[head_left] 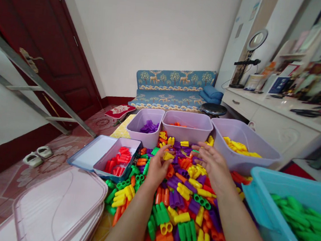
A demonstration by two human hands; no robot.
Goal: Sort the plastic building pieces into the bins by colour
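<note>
A heap of colourful plastic tube blocks (180, 209) covers the floor in front of me. My left hand (157, 167) hovers over the far part of the heap, fingers curled around a yellow block (168, 156). My right hand (214, 165) reaches over the heap beside it with fingers spread and nothing visible in them. Beyond the hands stand three lilac bins: one with purple blocks (145, 128), one with orange blocks (186, 127), one with yellow blocks (243, 147).
A small tray of red blocks (118, 158) lies on a blue lid at left. A blue bin of green blocks (295, 217) stands at right. Pink lids (55, 209) are stacked front left. A ladder, door, sofa, stool and white dresser surround the area.
</note>
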